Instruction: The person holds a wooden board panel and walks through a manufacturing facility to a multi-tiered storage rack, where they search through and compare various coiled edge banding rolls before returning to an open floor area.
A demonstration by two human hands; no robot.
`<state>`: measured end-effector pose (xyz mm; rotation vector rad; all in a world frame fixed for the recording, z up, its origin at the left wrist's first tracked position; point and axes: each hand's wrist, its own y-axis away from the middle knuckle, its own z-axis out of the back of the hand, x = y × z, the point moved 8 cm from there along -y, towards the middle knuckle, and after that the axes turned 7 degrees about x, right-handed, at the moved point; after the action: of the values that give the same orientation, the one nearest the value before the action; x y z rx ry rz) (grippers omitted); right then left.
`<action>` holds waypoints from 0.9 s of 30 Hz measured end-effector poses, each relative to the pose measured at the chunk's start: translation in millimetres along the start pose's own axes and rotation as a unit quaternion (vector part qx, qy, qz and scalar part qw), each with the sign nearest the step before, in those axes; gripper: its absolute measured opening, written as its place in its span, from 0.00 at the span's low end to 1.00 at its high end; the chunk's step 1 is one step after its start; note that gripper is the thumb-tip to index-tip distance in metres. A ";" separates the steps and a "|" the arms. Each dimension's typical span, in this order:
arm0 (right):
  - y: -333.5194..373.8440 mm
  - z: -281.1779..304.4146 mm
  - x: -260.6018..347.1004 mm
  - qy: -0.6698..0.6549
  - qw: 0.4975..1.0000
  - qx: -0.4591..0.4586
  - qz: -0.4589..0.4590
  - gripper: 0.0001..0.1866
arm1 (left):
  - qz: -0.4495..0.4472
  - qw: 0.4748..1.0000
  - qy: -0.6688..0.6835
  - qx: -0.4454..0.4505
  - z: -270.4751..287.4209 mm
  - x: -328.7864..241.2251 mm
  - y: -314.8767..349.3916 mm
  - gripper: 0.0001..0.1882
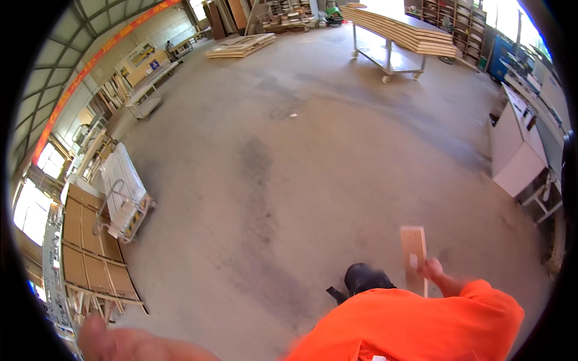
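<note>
On the right, my right hand [431, 269] grips a flat, light-brown wooden board [413, 243] by its edge. The board stands upright beside my body, with a small pale patch on its face. My left hand [99, 342] is stretched out at the lower left, smeared by motion, so its fingers cannot be made out. Nothing can be seen in that hand. It is nearest to a brown panelled frame [90, 228] leaning at the left.
Concrete floor [301, 180] spreads ahead. A cart with white panels [123, 186] stands left. Farther off are a wheeled table of stacked panels [400, 33] and a low wooden stack [241, 46]. A white cabinet [518, 144] stands at right.
</note>
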<state>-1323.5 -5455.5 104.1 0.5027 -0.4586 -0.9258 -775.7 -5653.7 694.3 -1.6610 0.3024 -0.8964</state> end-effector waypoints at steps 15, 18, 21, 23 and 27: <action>-344.1 124.6 401.4 0.030 0.998 0.055 0.025 0.20 | 0.619 0.259 0.149 0.726 -337.7 5.1 745.0 0.08; -403.7 208.5 523.2 -0.033 0.999 0.013 0.038 0.21 | 0.656 0.148 0.140 0.727 -351.3 -6.2 823.6 0.11; -456.5 248.9 589.1 -0.127 0.991 -0.022 0.029 0.20 | 0.660 0.108 0.139 0.731 -407.7 34.2 877.9 0.13; -468.8 283.7 645.7 -0.201 0.976 -0.066 0.055 0.19 | 0.668 0.102 0.122 0.727 -447.2 91.7 912.0 0.14; -484.7 294.9 670.2 -0.136 0.986 -0.098 0.005 0.17 | 0.660 0.177 0.060 0.728 -616.4 256.6 948.5 0.18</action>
<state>-1448.4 -6323.1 156.9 0.1946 -0.6098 -1.0234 -784.7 -6543.3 -50.1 0.8446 0.5174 0.3693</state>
